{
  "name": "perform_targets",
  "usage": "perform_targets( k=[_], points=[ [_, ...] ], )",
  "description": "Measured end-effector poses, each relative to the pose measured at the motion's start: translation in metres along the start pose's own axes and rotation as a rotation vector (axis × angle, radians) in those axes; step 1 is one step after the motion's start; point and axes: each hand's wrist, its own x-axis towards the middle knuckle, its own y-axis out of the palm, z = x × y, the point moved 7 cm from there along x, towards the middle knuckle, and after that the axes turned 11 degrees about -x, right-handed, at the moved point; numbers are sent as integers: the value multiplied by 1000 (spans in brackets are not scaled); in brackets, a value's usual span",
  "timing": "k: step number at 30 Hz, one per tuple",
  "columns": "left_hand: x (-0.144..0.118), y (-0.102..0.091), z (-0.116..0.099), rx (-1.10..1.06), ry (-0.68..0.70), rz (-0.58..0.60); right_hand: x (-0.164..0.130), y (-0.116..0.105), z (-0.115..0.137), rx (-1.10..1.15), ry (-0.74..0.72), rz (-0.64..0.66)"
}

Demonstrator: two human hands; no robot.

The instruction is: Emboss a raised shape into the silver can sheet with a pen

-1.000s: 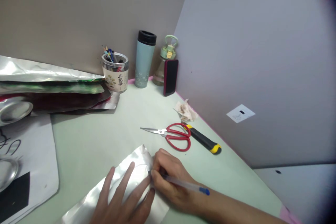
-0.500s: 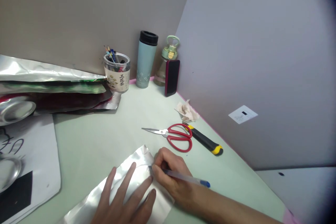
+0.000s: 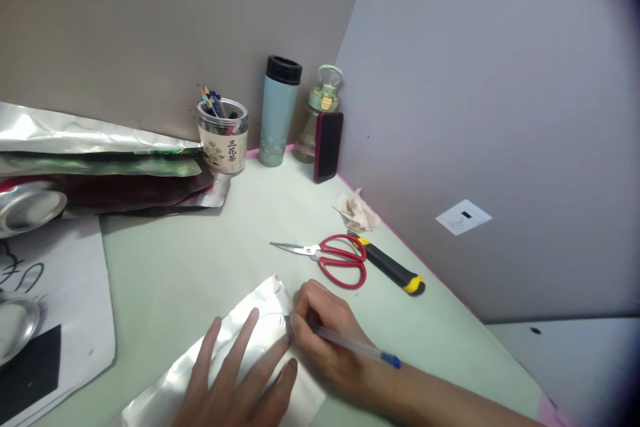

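Observation:
A shiny silver foil sheet [image 3: 175, 383] lies at the near edge of the pale green table. My left hand [image 3: 237, 380] rests flat on it with the fingers spread. In my right hand [image 3: 327, 340] is a ballpoint pen [image 3: 357, 345] with a clear barrel and a blue end cap. The pen's tip meets the foil near its upper right corner, where a thin curved line shows. Beyond my right hand lie red-handled scissors [image 3: 343, 255], slightly apart from it.
A black and yellow utility knife [image 3: 393, 268] lies beside the scissors, near a crumpled tissue [image 3: 357, 210]. At the back stand a pencil jar [image 3: 223, 140], a blue tumbler [image 3: 280, 113], a green bottle [image 3: 325, 100] and a phone [image 3: 329, 148]. Foil bags [image 3: 125, 193] and papers [image 3: 80, 293] lie left.
The pen's rear end has dipped slightly, and my right hand has shifted very little. My left hand stays in place on the foil.

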Motion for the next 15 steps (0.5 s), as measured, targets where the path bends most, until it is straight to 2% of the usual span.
perform_targets(
  k=[6,11,15],
  points=[
    [0,-1,-3,52,79,29,1,-2,4,8,-12,24],
    [0,-2,1,13,-15,-15,0,-3,6,17,-17,38],
    [1,0,-5,61,89,32,0,-3,7,3,-31,67]
  ],
)
